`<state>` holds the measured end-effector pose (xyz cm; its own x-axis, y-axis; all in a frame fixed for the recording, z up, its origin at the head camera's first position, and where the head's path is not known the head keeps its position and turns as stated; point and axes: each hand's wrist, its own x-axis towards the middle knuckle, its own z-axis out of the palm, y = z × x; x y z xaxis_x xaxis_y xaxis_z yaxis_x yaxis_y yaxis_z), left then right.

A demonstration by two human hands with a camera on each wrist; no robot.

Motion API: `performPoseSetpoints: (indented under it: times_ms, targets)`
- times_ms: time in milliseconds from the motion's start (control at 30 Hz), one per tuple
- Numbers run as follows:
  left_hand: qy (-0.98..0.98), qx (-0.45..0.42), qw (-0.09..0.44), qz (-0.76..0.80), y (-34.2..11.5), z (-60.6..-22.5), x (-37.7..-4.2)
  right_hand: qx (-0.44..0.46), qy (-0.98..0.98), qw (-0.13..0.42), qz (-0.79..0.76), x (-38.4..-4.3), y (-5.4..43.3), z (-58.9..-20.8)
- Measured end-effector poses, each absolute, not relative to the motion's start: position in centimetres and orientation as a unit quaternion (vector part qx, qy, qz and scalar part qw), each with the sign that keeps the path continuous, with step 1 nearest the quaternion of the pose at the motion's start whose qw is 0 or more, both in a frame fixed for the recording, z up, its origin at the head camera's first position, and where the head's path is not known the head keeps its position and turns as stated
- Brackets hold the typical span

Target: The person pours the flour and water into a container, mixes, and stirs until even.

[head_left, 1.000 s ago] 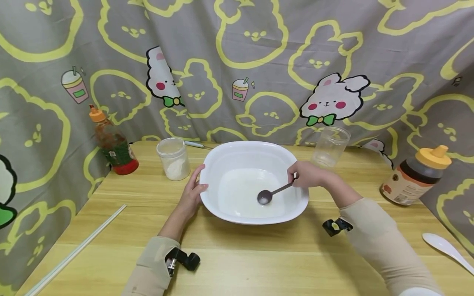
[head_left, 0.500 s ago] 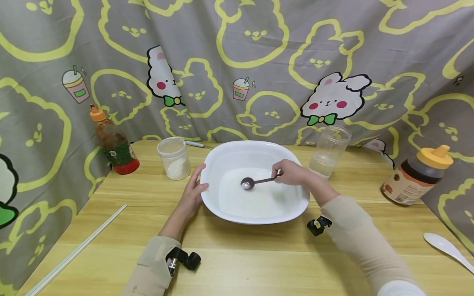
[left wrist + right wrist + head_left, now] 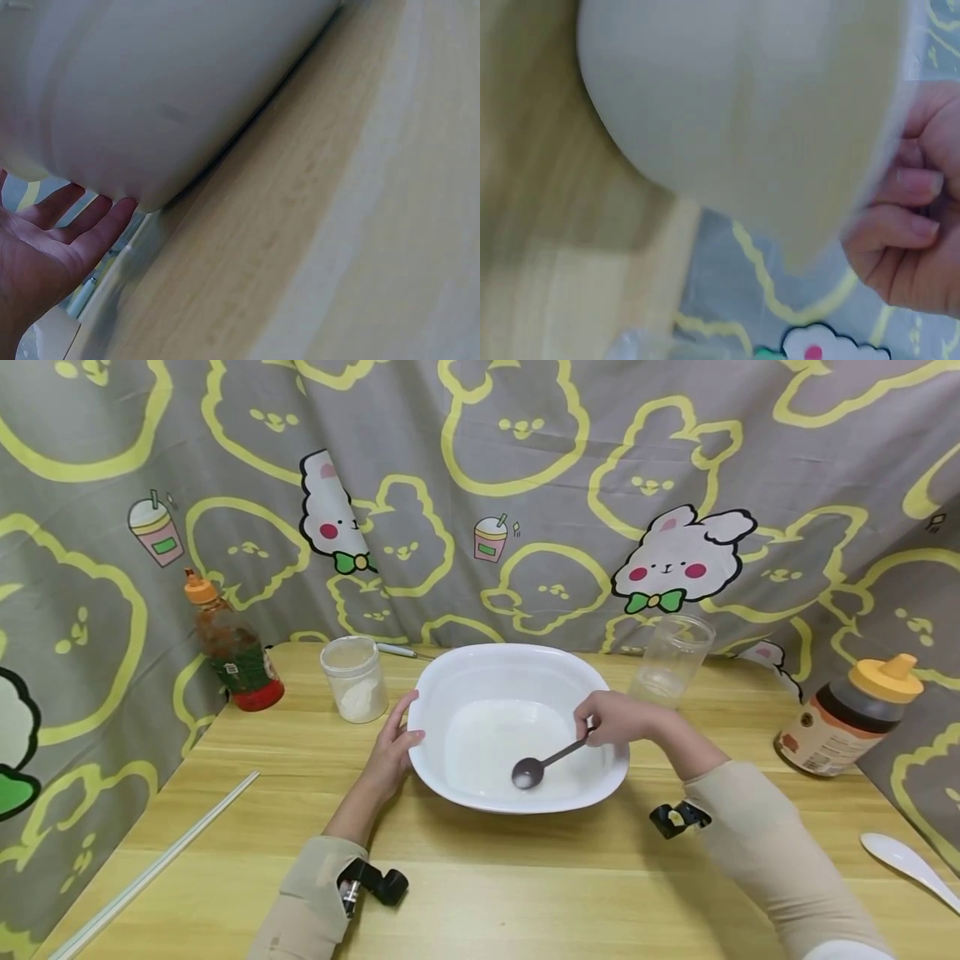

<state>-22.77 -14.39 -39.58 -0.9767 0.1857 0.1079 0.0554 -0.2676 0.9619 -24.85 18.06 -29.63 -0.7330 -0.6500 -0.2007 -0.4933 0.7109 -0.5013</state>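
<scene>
A white basin (image 3: 517,665) with rounded corners stands mid-table, a shallow milky white liquid (image 3: 487,743) covering its bottom. My left hand (image 3: 388,750) holds the basin's left side, thumb at the rim; the left wrist view shows several fingers (image 3: 112,225) against the outer wall. Over the basin's right side, my right hand (image 3: 618,717) grips the handle of a dark brown round-bowled spoon (image 3: 528,772). The spoon's bowl is down in the liquid, near the front of the basin. In the right wrist view the basin's wall hides the spoon, and the right hand's fingers (image 3: 892,225) are curled.
A jar of white powder (image 3: 356,685) and a red sauce bottle (image 3: 238,660) stand left. Behind the right hand is a clear jar (image 3: 671,656); a yellow-capped brown bottle (image 3: 847,718) stands further right. Chopsticks (image 3: 161,864) lie left, a white spoon (image 3: 903,856) right.
My right hand swings the brown spoon left and back through the liquid, then right and forward again. The left hand stays on the basin, which keeps its place.
</scene>
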Motion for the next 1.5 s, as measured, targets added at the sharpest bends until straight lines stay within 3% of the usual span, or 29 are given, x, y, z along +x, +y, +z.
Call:
performPoseSetpoints:
  times_ms: [233, 433, 733, 933, 1233, 1500]
  targets:
    - [0.598, 0.1, 0.041, 0.794, -14.5, -39.4, -22.7, -0.257, 0.944, 0.115, -0.171, -25.7, 19.6, -28.6]
    - [0.599, 0.099, 0.044, 0.793, -14.5, -39.4, -22.7, -0.233, 0.947, 0.099, -0.198, -26.8, 18.1, -30.0]
    - [0.603, 0.101, 0.039, 0.79, -14.3, -39.6, -22.7, -0.305, 0.887, 0.176, -0.299, -25.9, 15.4, -31.7]
    - [0.598, 0.105, 0.039, 0.793, -14.3, -39.6, -22.7, -0.325, 0.874, 0.222, -0.287, -24.7, 16.6, -31.0]
    - [0.601, 0.106, 0.04, 0.791, -14.4, -39.5, -22.8, -0.284, 0.926, 0.154, -0.193, -25.0, 19.9, -28.7]
    - [0.601, 0.107, 0.042, 0.791, -14.4, -39.6, -22.8, -0.235, 0.953, 0.078, -0.176, -25.6, 18.4, -29.5]
